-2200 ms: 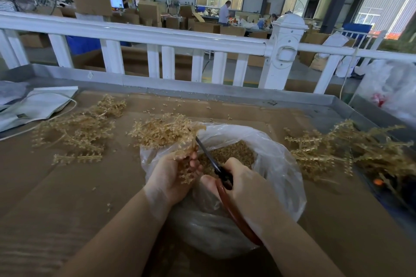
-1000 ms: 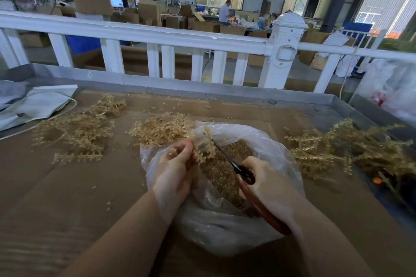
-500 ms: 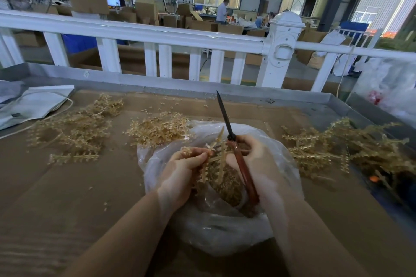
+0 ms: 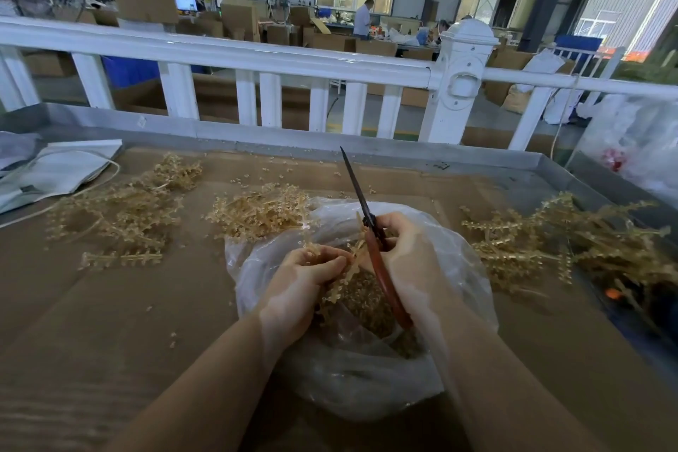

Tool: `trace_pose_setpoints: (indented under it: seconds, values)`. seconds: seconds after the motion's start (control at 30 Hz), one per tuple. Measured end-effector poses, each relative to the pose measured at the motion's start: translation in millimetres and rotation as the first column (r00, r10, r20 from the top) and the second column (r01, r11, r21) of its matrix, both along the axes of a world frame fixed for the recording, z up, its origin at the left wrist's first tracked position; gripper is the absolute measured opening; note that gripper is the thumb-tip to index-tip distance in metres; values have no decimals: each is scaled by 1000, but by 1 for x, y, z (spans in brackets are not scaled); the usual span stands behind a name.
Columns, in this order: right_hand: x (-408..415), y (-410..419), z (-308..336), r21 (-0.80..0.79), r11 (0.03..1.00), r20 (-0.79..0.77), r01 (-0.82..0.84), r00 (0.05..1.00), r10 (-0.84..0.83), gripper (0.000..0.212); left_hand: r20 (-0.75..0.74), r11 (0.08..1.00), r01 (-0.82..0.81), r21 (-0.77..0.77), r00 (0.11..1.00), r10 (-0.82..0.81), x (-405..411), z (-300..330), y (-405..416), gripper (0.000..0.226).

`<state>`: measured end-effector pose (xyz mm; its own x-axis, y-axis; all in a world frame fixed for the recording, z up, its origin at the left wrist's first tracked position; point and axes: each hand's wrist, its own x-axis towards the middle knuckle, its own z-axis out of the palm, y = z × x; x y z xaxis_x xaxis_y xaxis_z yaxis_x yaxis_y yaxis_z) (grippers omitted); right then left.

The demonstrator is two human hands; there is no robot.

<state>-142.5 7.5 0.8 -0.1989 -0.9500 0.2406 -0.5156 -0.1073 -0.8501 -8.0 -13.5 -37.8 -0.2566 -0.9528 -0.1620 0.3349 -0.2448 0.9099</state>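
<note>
While the left hand pinches a sprig, the right hand grasps scissors.

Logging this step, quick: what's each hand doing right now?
Left hand: pinching the plastic sprig.
Right hand: gripping the scissors.

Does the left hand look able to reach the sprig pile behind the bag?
Probably yes: the pile lies open just past the bag, nothing between. But the left hand grips a sprig, so it would have to drop that first.
</note>
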Motion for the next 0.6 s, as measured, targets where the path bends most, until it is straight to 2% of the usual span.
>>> trace_pose_setpoints:
  seconds: [0.13, 0.23, 0.33, 0.43, 0.6]
  values:
    - [4, 2, -2, -47, 998, -59, 43, 997, -45, 15, 13, 1000, -12, -16, 1000, 12, -1, -2, 0, 19]
    - [7, 2, 0, -51, 997, -130, 61, 989, -67, 12, 23, 999, -12, -36, 1000, 13, -1, -2, 1, 8]
    - [5, 3, 2, -23, 996, -144, 85, 986, -88, 11, -78, 998, -58, 1, 995, 58, 0, 1, 2, 5]
    - [-2, 6, 5, -3, 995, -42, 97, 994, -97, 14, -124, 992, -128, 21, 984, 129, -1, 0, 1, 12]
    - [1, 18, 11, 33, 999, 233, 34, 972, -40, 15, -143, 990, -136, 25, 980, 139, -4, 3, -1, 6]
